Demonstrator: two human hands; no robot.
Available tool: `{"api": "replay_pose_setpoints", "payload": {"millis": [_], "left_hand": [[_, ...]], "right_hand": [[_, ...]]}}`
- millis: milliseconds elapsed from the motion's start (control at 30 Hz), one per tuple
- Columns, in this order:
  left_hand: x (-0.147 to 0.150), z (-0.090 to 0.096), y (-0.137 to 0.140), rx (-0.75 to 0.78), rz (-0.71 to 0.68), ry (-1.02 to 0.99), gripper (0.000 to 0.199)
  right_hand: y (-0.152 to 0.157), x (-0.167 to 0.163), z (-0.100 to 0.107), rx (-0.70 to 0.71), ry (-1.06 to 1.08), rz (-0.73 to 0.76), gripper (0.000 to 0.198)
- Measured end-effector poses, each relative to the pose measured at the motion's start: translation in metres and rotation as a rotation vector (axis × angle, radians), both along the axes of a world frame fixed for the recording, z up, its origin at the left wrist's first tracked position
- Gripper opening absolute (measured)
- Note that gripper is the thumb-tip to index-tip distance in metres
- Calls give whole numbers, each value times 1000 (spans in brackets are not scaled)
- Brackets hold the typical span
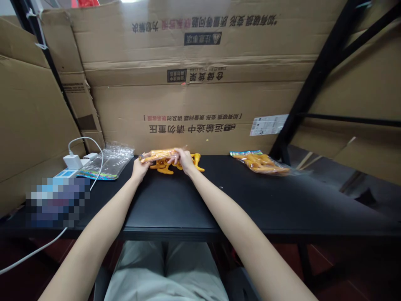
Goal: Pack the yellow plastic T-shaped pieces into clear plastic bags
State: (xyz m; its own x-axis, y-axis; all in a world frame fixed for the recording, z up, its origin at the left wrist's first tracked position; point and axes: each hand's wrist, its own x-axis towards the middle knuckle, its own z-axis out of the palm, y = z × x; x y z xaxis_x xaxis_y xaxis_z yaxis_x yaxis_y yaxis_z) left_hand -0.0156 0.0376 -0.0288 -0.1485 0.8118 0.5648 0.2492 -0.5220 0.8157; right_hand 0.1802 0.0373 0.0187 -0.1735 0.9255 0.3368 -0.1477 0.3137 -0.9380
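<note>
Both my hands hold a transparent plastic bag of orange plastic pieces (159, 155) near the back of the black table. My left hand (140, 168) is closed around the bag's left end, its fingers partly hidden behind it. At the other end, my right hand (184, 160) grips the plastic with bent fingers. Below and behind the bag lie loose orange plastic pieces (164, 170), some with hooked or curved ends. What the pieces are exactly, I cannot tell.
On the right lies another bag of orange pieces (260, 162). Flat transparent bags (109, 162) with a colourful strip rest on the left, beside a white charger (72, 161) and its cable. Printed cardboard (194, 100) walls the back; a black metal post (308, 83) slants at right.
</note>
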Motion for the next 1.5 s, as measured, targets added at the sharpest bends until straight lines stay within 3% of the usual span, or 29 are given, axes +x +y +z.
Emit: {"api": "replay_pose_setpoints", "payload": {"millis": [167,267,333,433,500,567,667,767,933,1100,1300,1500], "left_hand": [[5,7,-9,85,243,264,39],[13,9,-15,15,243,373,46],[16,9,-17,-15,226,439,49],[14,8,-16,-23,208,514,48],[11,8,-15,-36,190,560,45],[9,9,-14,-47,176,610,43],[7,13,-13,-47,148,702,43],[5,18,-15,-42,78,823,41],[5,30,-24,-61,54,957,34],[5,37,-30,-48,87,1034,22],[10,37,-33,33,155,897,21],[-11,29,-24,-46,209,892,38]], "right_hand": [[10,2,-19,-288,222,-15,47],[12,5,-23,-306,259,37,39],[13,6,-25,-268,173,28,31],[13,7,-29,-117,-139,-164,39],[11,10,-31,81,-367,-343,51],[7,14,-30,288,-530,-414,62],[-5,18,-23,483,-682,-275,70],[-19,17,-15,590,-789,-89,63],[-31,12,-10,717,-890,-24,46],[-27,9,-14,758,-868,-61,27],[-21,7,-13,763,-706,-130,27],[-11,11,-13,588,-422,-227,23]]}}
